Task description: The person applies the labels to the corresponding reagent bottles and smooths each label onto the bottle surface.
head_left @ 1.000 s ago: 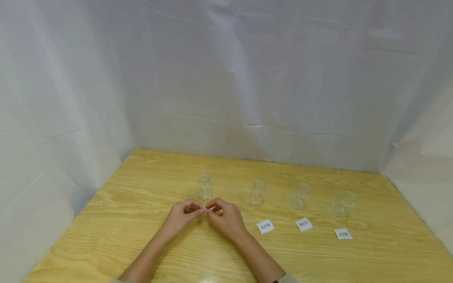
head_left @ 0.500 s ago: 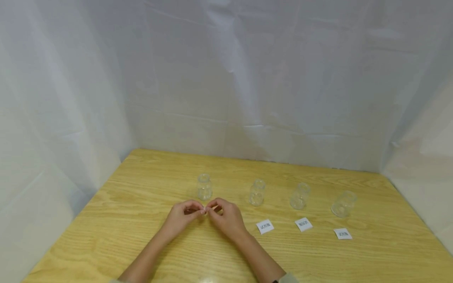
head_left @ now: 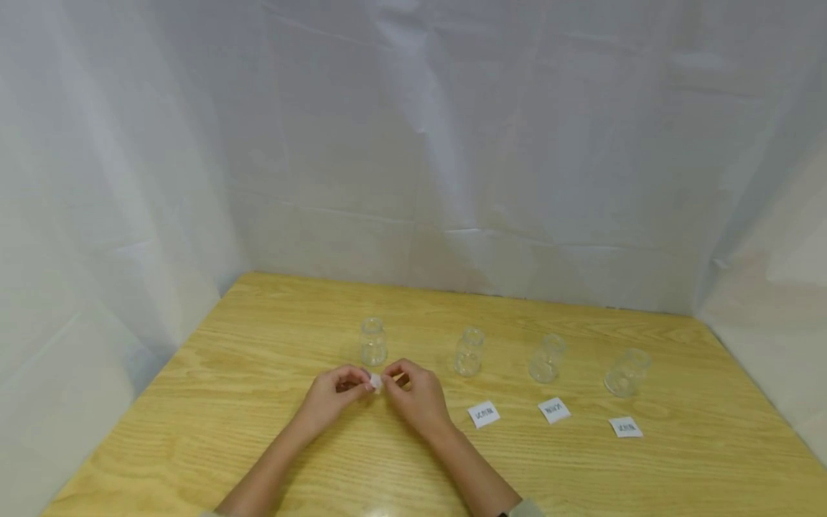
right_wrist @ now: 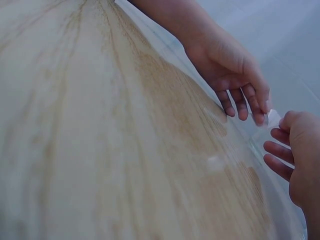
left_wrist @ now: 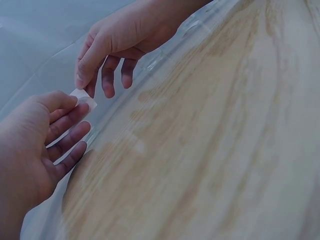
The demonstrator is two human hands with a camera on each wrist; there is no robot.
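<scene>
Between my two hands a small white label [head_left: 377, 383] stretches, its face partly covered by fingers. My left hand [head_left: 332, 397] pinches its left edge between thumb and index finger. My right hand [head_left: 416, 398] pinches the opposite edge with its fingertips. In the left wrist view the label [left_wrist: 84, 98] is held tilted, its corner at the right hand's fingertips. The right wrist view has it [right_wrist: 273, 119] bent between both hands, above the table. Just behind the hands a clear glass jar [head_left: 373, 342] stands upright.
More clear glass jars stand to the right: one [head_left: 469, 352], a second [head_left: 547, 357] and a third [head_left: 627, 373]. In front of them lie white labels with dark writing [head_left: 484, 413] [head_left: 555, 410] [head_left: 626, 427]. White sheeting [head_left: 323, 179] surrounds the wooden table [head_left: 258, 345].
My right hand has drawn slightly to the right, away from the left. More of the white label now shows between the fingertips. The left hand and the jars have stayed in place.
</scene>
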